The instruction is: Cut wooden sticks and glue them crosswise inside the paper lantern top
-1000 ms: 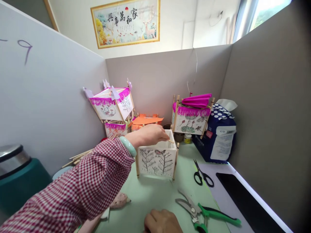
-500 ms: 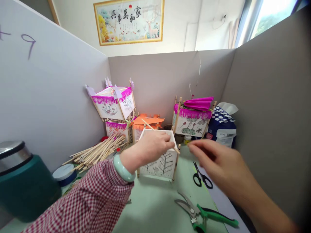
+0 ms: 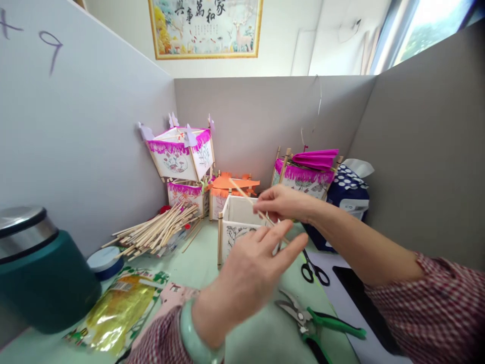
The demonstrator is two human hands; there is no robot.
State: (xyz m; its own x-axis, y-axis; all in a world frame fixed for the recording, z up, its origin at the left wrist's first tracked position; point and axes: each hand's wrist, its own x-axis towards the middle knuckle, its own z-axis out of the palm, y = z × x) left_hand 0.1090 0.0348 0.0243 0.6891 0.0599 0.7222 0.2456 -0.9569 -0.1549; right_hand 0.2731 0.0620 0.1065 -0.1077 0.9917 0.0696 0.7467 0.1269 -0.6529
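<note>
A white lantern frame (image 3: 242,210) with black branch drawings and wooden corner posts stands on the green mat. One thin wooden stick (image 3: 242,192) lies slanted across its open top. My right hand (image 3: 282,202) pinches this stick near its middle, above the frame's right side. In front of the frame is my left hand (image 3: 253,268), with a pale green bangle at the wrist. Its fingers are apart near the stick's lower end, and they hide the frame's lower right part.
Scissors (image 3: 315,270) and green-handled pruners (image 3: 303,318) lie at the right. A stick pile (image 3: 159,230), yellow packet (image 3: 117,308) and teal flask (image 3: 45,278) are left. Decorated lanterns (image 3: 178,162) stand behind, beside a tissue pack (image 3: 346,192).
My left hand has let go of the stick and come down in front of the frame, fingers spread. My right hand has moved left and taken hold of the stick.
</note>
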